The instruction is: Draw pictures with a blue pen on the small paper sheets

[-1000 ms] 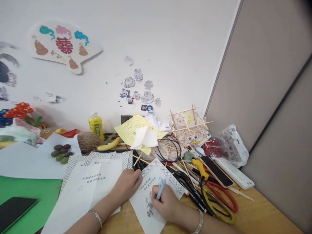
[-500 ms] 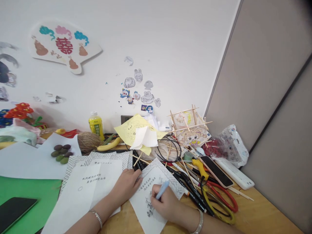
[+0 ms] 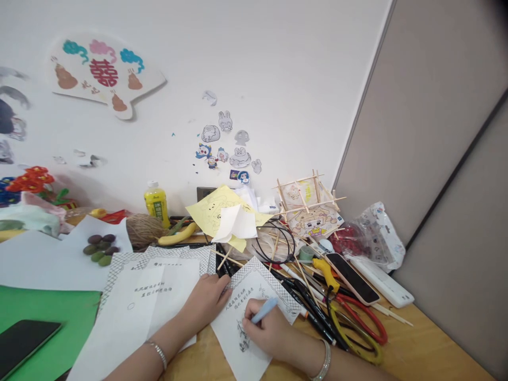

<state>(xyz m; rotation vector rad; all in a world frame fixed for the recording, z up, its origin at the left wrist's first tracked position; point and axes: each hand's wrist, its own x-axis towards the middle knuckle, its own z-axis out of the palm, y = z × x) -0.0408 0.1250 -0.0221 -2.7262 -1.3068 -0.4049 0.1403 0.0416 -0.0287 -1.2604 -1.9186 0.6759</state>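
Head view: right hand (image 3: 268,334), grip clamped on a light blue pen (image 3: 264,310), its tip on a white paper sheet with a lattice border (image 3: 254,286) lying on the wooden counter (image 3: 416,354) near the person. Left hand (image 3: 206,302), fingers spread apart and flat, presses the sheet's left edge and overlaps a second written sheet (image 3: 154,296) to the left. Right of the drawing lie black markers (image 3: 313,307), red and yellow scissors (image 3: 357,323) and a phone (image 3: 351,278). Far left, a green sheet (image 3: 59,312) carries another phone (image 3: 21,344).
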